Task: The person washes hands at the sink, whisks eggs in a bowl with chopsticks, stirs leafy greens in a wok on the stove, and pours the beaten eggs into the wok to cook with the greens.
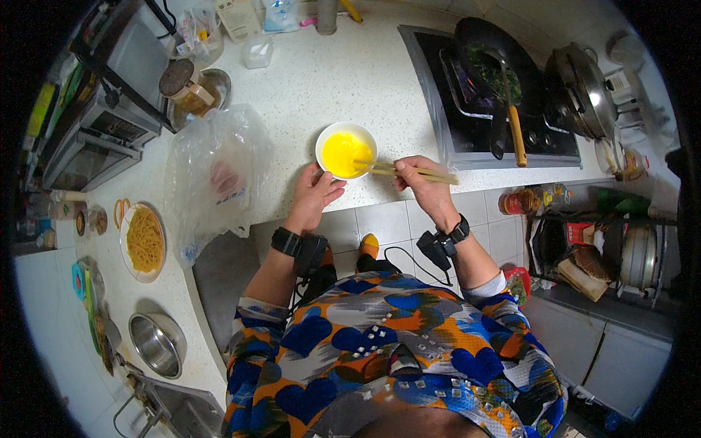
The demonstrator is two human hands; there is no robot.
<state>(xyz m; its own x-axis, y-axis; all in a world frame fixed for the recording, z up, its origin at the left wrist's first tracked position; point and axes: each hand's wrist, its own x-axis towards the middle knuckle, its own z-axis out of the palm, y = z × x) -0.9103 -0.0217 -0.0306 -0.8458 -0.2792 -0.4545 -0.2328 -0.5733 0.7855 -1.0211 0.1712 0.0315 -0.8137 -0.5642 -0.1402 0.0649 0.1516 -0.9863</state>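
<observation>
A small white bowl rests on the speckled countertop near its front edge. Inside it is yellow beaten egg. My left hand steadies the bowl at its lower left rim, thumb and fingers against the side. In my right hand is a pair of wooden chopsticks, their tips dipped in the egg. Left of the bowl lies a clear plastic bag with something reddish inside, possibly meat.
A black wok holding chopped greens and a wooden-handled spatula sits over a lit burner on the gas hob. A lidded pan stands beside it. At left are a plate of noodles, a steel bowl and a sink.
</observation>
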